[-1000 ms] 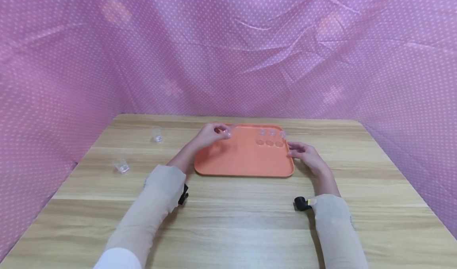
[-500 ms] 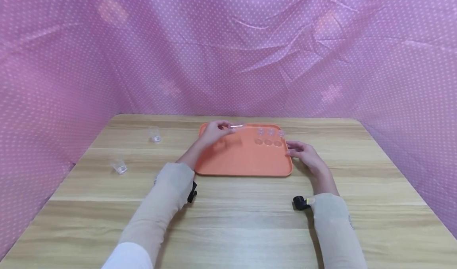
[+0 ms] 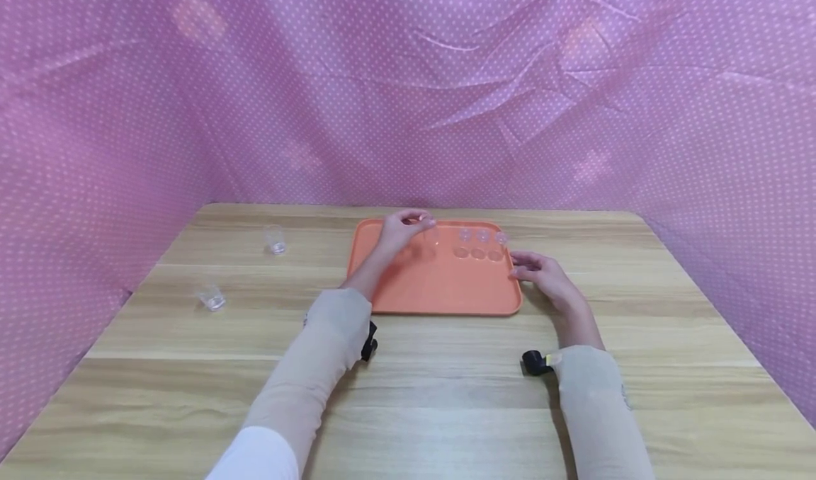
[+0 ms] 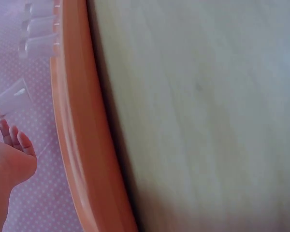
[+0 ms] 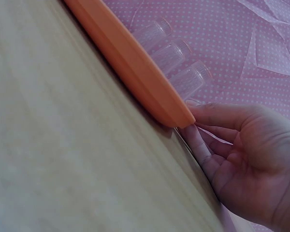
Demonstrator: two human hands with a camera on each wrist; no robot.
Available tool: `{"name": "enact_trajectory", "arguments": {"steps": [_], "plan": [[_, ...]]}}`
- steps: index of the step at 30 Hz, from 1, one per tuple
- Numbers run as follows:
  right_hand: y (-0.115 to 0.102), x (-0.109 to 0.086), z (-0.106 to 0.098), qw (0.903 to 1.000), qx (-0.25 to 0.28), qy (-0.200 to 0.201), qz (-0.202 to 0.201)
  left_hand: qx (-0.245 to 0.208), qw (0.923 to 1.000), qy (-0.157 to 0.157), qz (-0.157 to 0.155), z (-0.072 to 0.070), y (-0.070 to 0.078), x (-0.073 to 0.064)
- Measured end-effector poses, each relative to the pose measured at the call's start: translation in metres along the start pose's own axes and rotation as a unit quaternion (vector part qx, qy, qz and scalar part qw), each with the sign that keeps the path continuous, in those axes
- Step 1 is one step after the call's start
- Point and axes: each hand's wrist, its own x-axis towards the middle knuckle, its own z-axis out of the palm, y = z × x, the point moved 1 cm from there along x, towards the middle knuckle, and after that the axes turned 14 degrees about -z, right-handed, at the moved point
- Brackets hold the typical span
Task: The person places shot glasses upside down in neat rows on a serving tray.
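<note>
My left hand pinches a small clear plastic cup by its narrow end, above the orange tray. That cup is tilted, its wide mouth pointing down toward the tray and apart from it. Three similar clear cups stand upside down in a row at the tray's back right. With the thumb over the rim and fingers underneath, my right hand grips the tray's right edge. Two more clear cups rest on the table to the left: a back cup and a front cup.
The tray lies toward the back of a wooden table. A pink dotted cloth hangs behind the table and along both sides. Each sleeve carries a black wrist camera, one of them the right camera.
My left hand has moved right over the tray, and its cup has turned so the mouth points down. The right hand stays on the tray's edge.
</note>
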Motion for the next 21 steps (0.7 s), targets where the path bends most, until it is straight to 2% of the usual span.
{"name": "enact_trajectory", "arguments": {"steps": [5,10,14,21], "plan": [[0.001,0.0,-0.001,1.0,0.004,0.002,-0.002,0.03,0.9995,-0.009,0.008,0.013,-0.001,0.004],[0.0,0.001,0.0,1.0,0.006,-0.001,0.004,0.069,0.9971,-0.01,0.031,0.02,-0.002,0.004],[0.0,0.002,0.0,0.9999,0.009,-0.003,0.003,0.079,0.996,-0.01,0.041,0.025,-0.005,0.005],[0.002,0.002,-0.002,0.9999,0.008,0.002,0.007,0.096,0.9945,-0.021,0.038,0.03,-0.009,0.008]]}}
